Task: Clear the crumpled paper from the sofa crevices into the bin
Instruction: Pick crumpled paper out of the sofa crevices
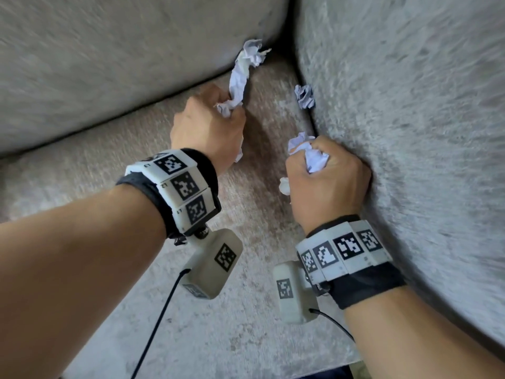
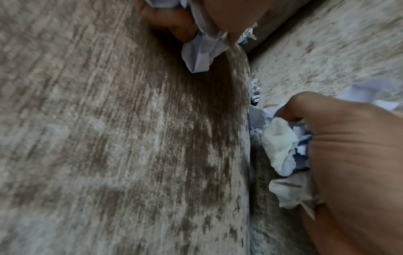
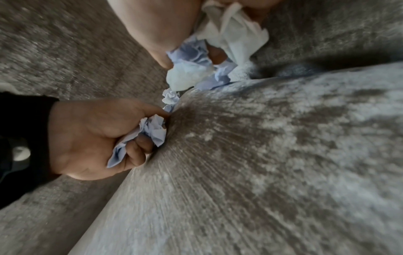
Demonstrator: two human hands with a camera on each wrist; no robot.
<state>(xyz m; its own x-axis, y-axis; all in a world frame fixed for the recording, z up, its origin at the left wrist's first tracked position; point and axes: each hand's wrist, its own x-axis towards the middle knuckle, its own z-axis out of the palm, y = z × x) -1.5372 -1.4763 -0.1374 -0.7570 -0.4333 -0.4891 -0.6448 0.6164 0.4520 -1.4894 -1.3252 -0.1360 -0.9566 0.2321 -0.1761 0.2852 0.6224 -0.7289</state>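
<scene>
My left hand (image 1: pixel 213 124) grips the lower end of a long twisted white paper (image 1: pixel 240 77); its upper end sits at the crevice under the back cushion (image 1: pixel 109 64). My right hand (image 1: pixel 328 173) grips a wad of crumpled paper (image 1: pixel 311 155) beside the side cushion (image 1: pixel 410 132). A third small wad (image 1: pixel 304 97) is wedged in the crevice between seat and side cushion, ahead of the right hand. The left wrist view shows the paper tail (image 2: pixel 200 57) below my left fingers and the right hand's wad (image 2: pixel 283 151). In the right wrist view, both held papers (image 3: pixel 196 69) (image 3: pixel 152 131) appear.
Grey-beige seat cushion (image 1: pixel 218 310) lies under both forearms. Wrist camera units with black cables (image 1: pixel 155 324) hang below the wrists. No bin shows in any view.
</scene>
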